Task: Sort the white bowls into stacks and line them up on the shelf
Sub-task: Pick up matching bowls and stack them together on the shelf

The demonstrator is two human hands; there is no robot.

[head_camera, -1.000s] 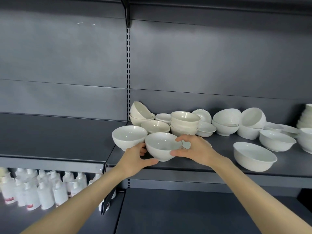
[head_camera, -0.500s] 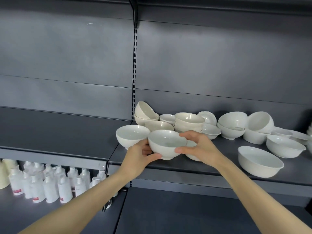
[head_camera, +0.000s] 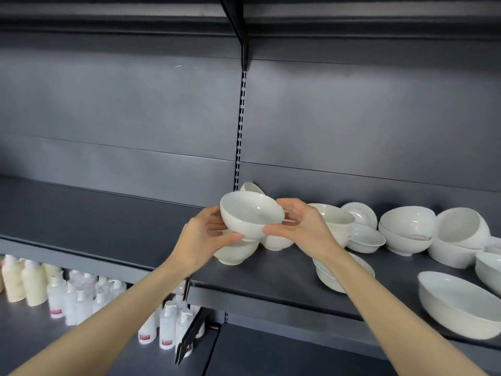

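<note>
While the left hand [head_camera: 200, 240] and right hand [head_camera: 301, 226] grasp it from either side, fingers [head_camera: 287, 206] curled round its wall, a white bowl [head_camera: 249, 215] hangs tilted just above a second bowl [head_camera: 234, 253] on the shelf [head_camera: 271, 278]; other bowls [head_camera: 406, 229] sit to the right, bottles [head_camera: 67, 299] below.

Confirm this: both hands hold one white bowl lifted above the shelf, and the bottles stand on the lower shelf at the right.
Not quite. The bottles stand on the lower shelf at the left, not the right; the head view shows it. The rest holds: the left hand and right hand hold one white bowl lifted above the shelf.
</note>
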